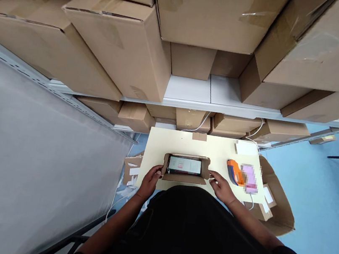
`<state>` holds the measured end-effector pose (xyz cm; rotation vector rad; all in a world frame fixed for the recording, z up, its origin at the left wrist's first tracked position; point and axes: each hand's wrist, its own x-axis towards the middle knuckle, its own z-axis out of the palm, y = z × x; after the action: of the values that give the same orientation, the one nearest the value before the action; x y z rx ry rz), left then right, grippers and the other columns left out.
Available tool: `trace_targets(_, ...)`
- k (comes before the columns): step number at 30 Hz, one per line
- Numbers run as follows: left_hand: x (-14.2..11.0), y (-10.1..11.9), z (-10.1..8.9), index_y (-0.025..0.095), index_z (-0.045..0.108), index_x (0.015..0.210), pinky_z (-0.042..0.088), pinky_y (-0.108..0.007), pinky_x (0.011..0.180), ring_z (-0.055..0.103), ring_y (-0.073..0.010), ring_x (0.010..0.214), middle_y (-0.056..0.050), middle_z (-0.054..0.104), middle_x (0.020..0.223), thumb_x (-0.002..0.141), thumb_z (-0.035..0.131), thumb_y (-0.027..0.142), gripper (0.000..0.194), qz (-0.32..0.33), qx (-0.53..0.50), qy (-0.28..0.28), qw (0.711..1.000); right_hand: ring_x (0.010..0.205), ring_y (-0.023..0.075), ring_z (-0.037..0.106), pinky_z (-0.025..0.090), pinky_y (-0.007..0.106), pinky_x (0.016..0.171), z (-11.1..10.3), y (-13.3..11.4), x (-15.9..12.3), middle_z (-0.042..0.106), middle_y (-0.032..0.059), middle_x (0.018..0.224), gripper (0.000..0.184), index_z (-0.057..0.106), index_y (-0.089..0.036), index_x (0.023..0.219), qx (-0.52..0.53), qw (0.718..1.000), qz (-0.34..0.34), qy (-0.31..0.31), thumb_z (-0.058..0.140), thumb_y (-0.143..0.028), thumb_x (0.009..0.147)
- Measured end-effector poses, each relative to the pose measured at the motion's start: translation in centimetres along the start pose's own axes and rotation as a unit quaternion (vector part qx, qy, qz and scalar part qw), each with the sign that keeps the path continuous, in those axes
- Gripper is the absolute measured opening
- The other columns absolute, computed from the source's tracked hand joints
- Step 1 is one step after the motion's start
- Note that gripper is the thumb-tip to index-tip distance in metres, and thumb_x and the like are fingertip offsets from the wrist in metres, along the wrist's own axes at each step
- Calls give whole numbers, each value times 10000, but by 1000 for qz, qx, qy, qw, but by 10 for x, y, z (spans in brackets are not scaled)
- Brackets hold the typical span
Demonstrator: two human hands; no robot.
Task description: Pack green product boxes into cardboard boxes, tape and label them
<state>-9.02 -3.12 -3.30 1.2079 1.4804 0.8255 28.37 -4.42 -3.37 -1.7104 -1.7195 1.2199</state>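
Observation:
An open cardboard box [184, 179] stands on the pale table in front of me, with its end flaps raised. Inside it lies a smaller white and green carton [184, 164] with reddish print on top. My left hand [150, 180] pinches the left end of the cardboard box, thumb and fingers closed at its edge. At the opposite end, my right hand [221, 186] has its fingers closed on the right flap. An orange and dark blue tape dispenser [235, 172] lies to the right of my right hand, beside a pixelated purple item [249, 178].
Behind the pale table [160, 142], shelves [190, 90] hold several large cardboard boxes [218, 15]. A white box [246, 148] with a cable sits at the table's back right corner. A big cardboard bin [283, 216] stands right of the table; a grey wall [42, 146] borders the left.

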Motion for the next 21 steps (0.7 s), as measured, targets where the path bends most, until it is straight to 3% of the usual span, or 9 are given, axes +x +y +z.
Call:
trace_targets(9, -2, 3, 2, 182, 609, 1320, 525, -415, 1038, 596, -264, 1274, -129, 633, 1378, 995, 455, 540, 507, -6, -4, -5, 1000, 1124, 237, 672, 516, 447, 1059, 7, 0, -1, 680, 102, 1319, 529, 557, -216, 1437, 13, 1000, 6, 26, 510, -339, 925)
trace_targets(12, 0, 2, 2, 187, 584, 1351, 493, -429, 1088, 550, -275, 1350, -136, 599, 1439, 974, 488, 547, 531, -4, 2, -15, 1000, 1134, 235, 672, 511, 441, 1075, 9, 1, 0, 693, 100, 1304, 530, 582, -212, 1414, 58, 997, 42, 42, 540, -380, 914)
trace_targets(17, 7, -4, 12, 206, 491, 1450, 577, -410, 964, 567, -292, 1343, -167, 504, 1547, 899, 615, 540, 656, -124, -68, -44, 989, 1225, 274, 650, 609, 406, 919, 19, -2, 8, 659, 110, 1393, 595, 604, -221, 1397, 189, 971, 146, 33, 576, -551, 903)
trace_targets(21, 17, -9, 24, 205, 507, 1429, 605, -380, 902, 651, -258, 1232, -163, 610, 1434, 902, 627, 526, 629, -195, -86, -14, 977, 1076, 278, 714, 624, 411, 870, 28, -4, 19, 759, 94, 1157, 532, 682, -199, 1251, 215, 959, 185, 17, 616, -571, 877)
